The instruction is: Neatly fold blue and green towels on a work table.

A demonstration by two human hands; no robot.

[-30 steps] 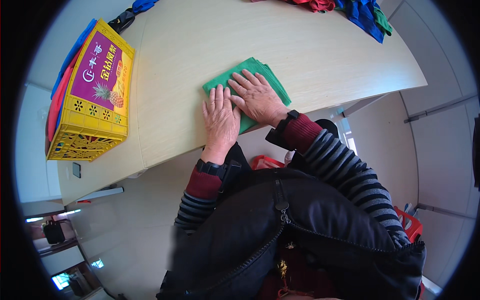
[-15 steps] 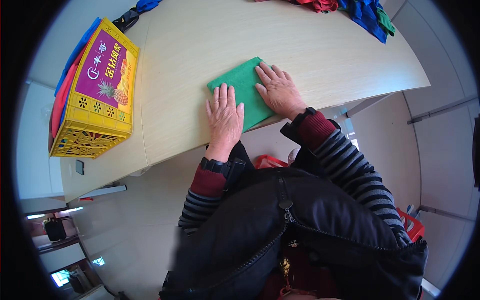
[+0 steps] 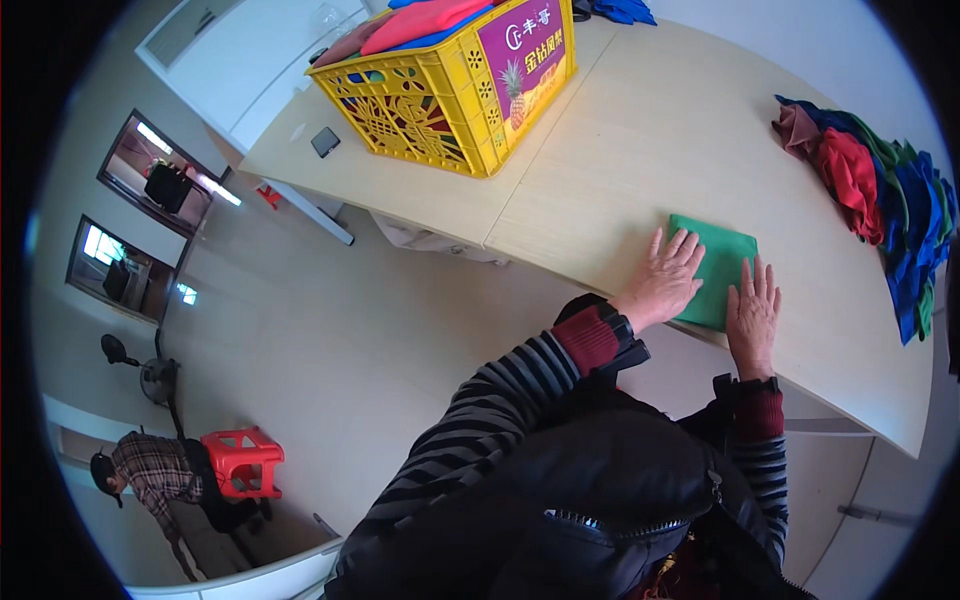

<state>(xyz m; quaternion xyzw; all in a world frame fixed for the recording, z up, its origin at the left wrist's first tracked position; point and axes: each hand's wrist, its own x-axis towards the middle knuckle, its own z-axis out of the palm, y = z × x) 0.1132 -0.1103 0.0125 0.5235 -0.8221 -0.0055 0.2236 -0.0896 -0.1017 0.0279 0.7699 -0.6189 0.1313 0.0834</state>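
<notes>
Pale wood table (image 3: 640, 130), curved near edge, over light floor. Yellow crate (image 3: 450, 85) at far left corner, small dark phone (image 3: 325, 141) beside it; heap of coloured cloths (image 3: 880, 190) at right. Bare tabletop between crate and heap.

Folded green cloth (image 3: 722, 262) lies near table's front edge. My left hand (image 3: 665, 282) flat on its left side, fingers spread open. My right hand (image 3: 752, 312) flat, fingers extended, seemingly on cloth's lower right corner. Both palms down, nothing gripped.

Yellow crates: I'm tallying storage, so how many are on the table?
1. The yellow crate stands at the table's far left end, holding folded cloths. None other shows, though the view cuts off beyond it.
</notes>
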